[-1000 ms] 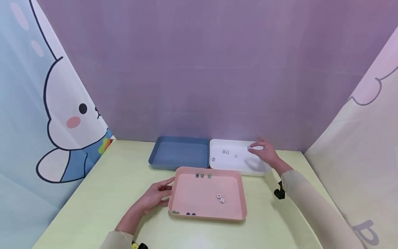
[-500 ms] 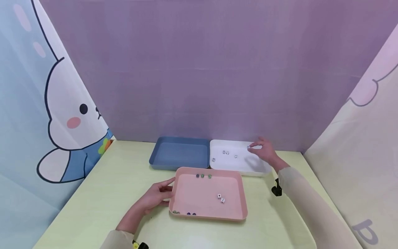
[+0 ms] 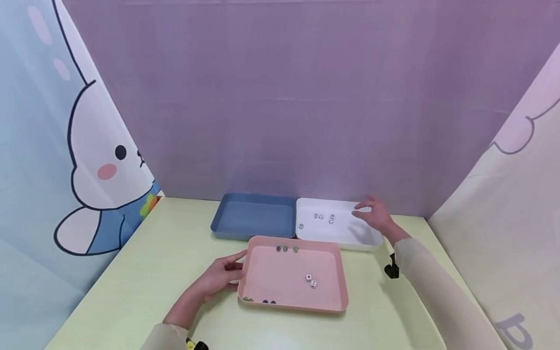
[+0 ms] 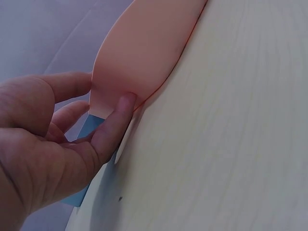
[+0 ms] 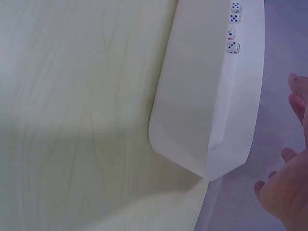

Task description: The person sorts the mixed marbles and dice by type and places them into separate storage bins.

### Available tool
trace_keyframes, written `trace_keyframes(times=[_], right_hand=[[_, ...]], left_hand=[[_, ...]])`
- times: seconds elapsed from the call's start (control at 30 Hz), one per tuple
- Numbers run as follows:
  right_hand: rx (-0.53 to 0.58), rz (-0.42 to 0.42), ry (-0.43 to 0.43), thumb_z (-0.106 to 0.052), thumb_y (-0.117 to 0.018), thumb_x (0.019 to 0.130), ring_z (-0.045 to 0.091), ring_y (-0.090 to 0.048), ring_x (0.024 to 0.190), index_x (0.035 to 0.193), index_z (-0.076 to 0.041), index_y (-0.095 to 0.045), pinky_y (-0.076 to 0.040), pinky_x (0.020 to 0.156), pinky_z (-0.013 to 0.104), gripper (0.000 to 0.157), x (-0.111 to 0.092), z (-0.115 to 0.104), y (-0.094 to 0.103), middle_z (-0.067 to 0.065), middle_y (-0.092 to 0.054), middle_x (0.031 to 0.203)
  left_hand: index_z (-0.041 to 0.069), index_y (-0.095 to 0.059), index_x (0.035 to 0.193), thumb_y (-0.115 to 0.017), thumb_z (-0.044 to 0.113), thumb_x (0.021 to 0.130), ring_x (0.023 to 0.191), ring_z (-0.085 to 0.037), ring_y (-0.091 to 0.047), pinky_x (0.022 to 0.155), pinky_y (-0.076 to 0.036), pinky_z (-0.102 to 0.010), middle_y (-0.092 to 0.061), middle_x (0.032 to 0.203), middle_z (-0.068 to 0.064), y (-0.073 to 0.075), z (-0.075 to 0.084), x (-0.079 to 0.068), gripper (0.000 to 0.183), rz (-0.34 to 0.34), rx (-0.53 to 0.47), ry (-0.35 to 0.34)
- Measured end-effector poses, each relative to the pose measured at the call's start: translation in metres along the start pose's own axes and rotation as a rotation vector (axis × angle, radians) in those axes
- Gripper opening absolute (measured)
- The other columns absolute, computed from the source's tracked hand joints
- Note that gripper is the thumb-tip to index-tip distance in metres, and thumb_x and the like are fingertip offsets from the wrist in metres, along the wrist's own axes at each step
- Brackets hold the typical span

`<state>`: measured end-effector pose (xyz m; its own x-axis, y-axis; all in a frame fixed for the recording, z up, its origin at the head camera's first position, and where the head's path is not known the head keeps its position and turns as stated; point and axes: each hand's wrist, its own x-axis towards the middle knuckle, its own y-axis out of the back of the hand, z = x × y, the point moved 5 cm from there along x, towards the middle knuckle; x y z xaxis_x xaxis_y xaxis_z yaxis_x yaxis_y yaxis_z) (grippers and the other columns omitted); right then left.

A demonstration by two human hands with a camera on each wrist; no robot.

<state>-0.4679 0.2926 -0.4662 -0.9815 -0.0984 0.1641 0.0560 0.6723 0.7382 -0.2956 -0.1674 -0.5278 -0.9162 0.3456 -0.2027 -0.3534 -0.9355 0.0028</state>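
Note:
My left hand [image 3: 220, 277] rests against the left wall of a pink tray [image 3: 275, 272]. In the left wrist view its thumb [image 4: 115, 125] lies along the tray's outer side, with the fingertips at the rim. Two white dice [image 3: 311, 281] sit in the pink tray, and several small marbles [image 3: 285, 248] lie along its far and near edges. Above the right end of a white tray [image 3: 323, 234] hovers my right hand [image 3: 375, 215], fingers spread with nothing between them. Several dice [image 5: 233, 47] lie in that tray, mostly toward its left and middle.
A blue tray [image 3: 255, 218] stands at the back, directly left of the white one. The pink tray sits in front of both on the pale yellow table [image 3: 175, 233]. A purple cloth wall [image 3: 280, 107] rises behind, with printed cloth [image 3: 109, 170] at the sides.
My right fingers have let go of a die, which now lies beside another near the middle of the white tray. The left hand keeps its place against the pink tray.

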Motion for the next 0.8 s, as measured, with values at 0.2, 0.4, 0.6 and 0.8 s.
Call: trace_keyframes(times=[0.2,0.4,0.6,0.8], right_hand=[[0.016,0.000,-0.008,-0.023,-0.074,0.086,0.048,-0.018,0.140,0.106,0.002,-0.072,-0.019,0.110,0.060,0.032,-0.003,0.003,-0.001,0.030,-0.026,0.151],[-0.001,0.003,0.042,-0.020,-0.076,0.085,0.046,-0.029,0.136,0.105,0.002,-0.072,-0.024,0.110,0.057,0.030,-0.005,-0.003,-0.003,0.031,-0.039,0.143],[0.007,-0.022,0.123,-0.019,-0.077,0.083,0.044,-0.039,0.129,0.105,0.002,-0.072,-0.032,0.105,0.057,0.031,-0.015,-0.021,-0.011,0.028,-0.051,0.134],[0.031,-0.044,0.186,-0.017,-0.080,0.080,0.041,-0.045,0.126,0.103,-0.001,-0.073,-0.039,0.101,0.055,0.029,-0.027,-0.043,-0.028,0.026,-0.053,0.132]], left_hand=[[0.010,-0.033,0.152,-0.063,0.005,0.093,0.106,-0.031,-0.057,0.080,-0.056,-0.045,-0.053,0.122,-0.024,-0.001,0.000,0.000,0.066,0.004,-0.002,-0.003],[0.009,-0.032,0.152,-0.063,0.006,0.094,0.105,-0.031,-0.058,0.080,-0.056,-0.043,-0.053,0.123,-0.025,-0.001,-0.001,0.000,0.067,-0.006,0.013,-0.007],[0.010,-0.031,0.153,-0.063,0.006,0.094,0.106,-0.031,-0.059,0.080,-0.056,-0.043,-0.054,0.125,-0.024,-0.001,-0.004,0.002,0.067,-0.016,0.006,-0.007],[0.012,-0.032,0.153,-0.064,0.007,0.094,0.106,-0.030,-0.059,0.081,-0.056,-0.043,-0.054,0.124,-0.023,0.002,-0.006,0.002,0.067,-0.002,0.009,0.003]])
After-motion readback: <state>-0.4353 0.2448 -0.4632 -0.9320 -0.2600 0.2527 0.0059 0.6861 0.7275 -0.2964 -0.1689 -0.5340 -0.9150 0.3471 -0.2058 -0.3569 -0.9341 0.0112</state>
